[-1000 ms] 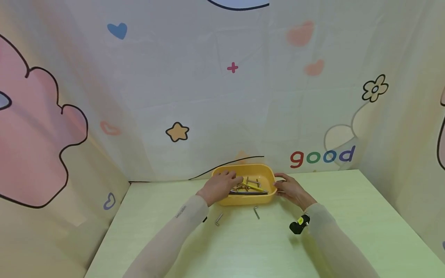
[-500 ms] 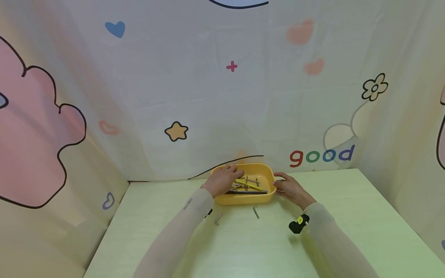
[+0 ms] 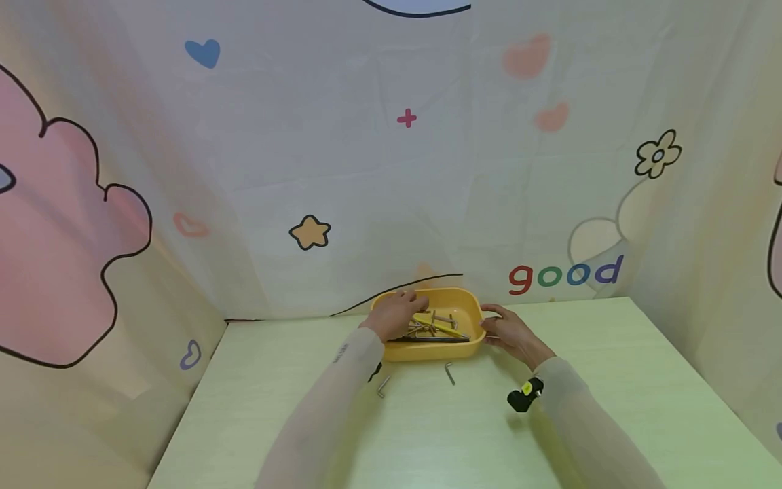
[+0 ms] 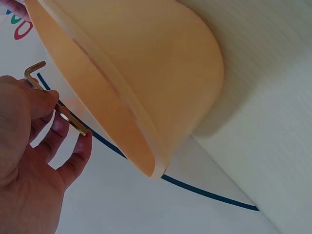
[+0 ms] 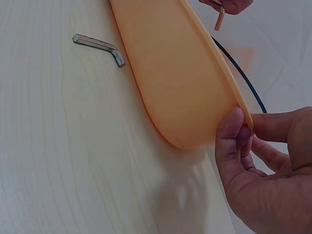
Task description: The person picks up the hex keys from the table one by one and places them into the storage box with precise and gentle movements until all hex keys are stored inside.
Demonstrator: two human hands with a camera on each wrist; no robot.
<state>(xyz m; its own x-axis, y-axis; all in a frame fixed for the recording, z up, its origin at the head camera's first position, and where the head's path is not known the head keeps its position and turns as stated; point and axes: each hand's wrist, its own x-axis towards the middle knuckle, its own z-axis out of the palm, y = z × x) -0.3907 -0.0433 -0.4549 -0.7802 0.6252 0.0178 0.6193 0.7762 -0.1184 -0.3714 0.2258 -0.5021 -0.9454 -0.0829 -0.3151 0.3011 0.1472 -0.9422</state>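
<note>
My left hand (image 3: 394,318) is over the left part of a yellow plastic bin (image 3: 434,351). In the left wrist view its thumb and fingers pinch a brass-coloured hex key (image 4: 74,123) above the bin's rim. My right hand (image 3: 513,337) grips the rim at the bin's right end; in the right wrist view the thumb and fingers (image 5: 229,129) stand on either side of it. Inside the bin lie several hex keys (image 3: 444,319), a long yellow tool (image 3: 449,329) and a dark bar (image 3: 441,340). My left hand hides part of these contents.
Two loose hex keys lie on the pale table in front of the bin, one to the left (image 3: 383,386) and one to the right (image 3: 449,373). A printed cloth (image 3: 366,170) hangs directly behind the bin.
My left hand has risen slightly from the bin's contents, and its forearm has swung to the right. My right hand stays at the rim, and the bin has hardly moved.
</note>
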